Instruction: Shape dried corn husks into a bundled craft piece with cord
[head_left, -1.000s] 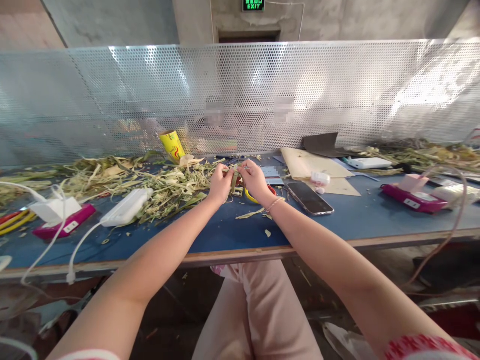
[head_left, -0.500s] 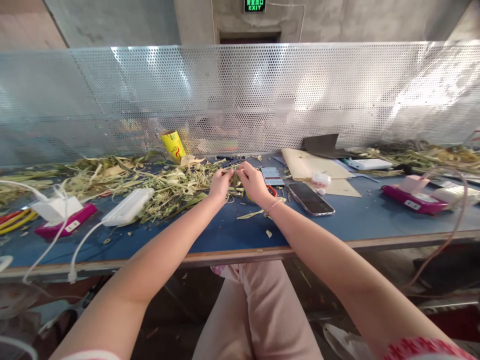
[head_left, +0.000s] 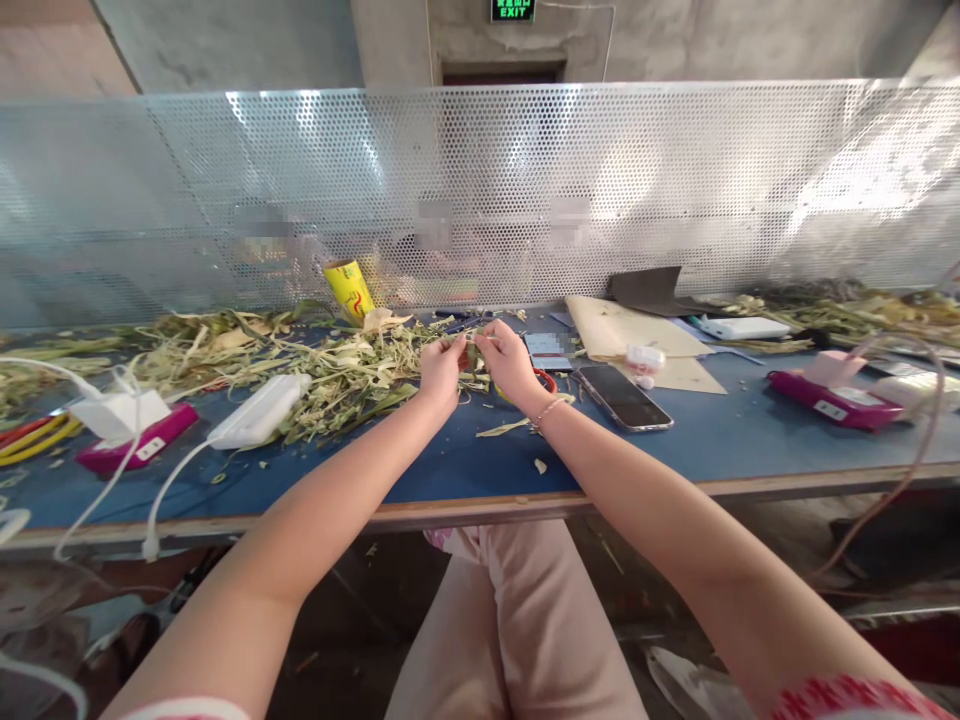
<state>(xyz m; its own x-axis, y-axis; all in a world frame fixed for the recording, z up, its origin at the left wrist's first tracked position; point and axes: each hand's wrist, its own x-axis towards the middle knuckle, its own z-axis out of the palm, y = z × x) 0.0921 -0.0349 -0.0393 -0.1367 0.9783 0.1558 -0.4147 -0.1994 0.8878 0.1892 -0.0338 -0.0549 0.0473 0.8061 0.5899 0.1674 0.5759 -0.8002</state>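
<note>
My left hand (head_left: 441,370) and my right hand (head_left: 508,362) are close together above the table, each closed in a pinch. Between the fingertips runs a small, pale piece of dried plant, partly hidden by the fingers. Just left of my left hand lies a loose heap of dried leaves and stalks (head_left: 352,375), greenish and straw-coloured. A red ring-shaped thing (head_left: 546,380) shows partly behind my right hand. A smartphone (head_left: 624,397) with a dark screen lies right of my right hand, and a light blue card (head_left: 550,352) is just behind it.
Behind the blue table (head_left: 465,460) stands a perforated metal screen (head_left: 525,200). A yellow tube (head_left: 349,290) leans by it. On the left are a white power bank (head_left: 261,410) and a magenta power strip (head_left: 139,440) with cables. Another magenta strip (head_left: 832,400) and brown paper (head_left: 622,330) lie right.
My hands stay almost in place, with small finger movements around the plant piece. A pale strip now shows more plainly between the fingertips. The whole view has shifted slightly.
</note>
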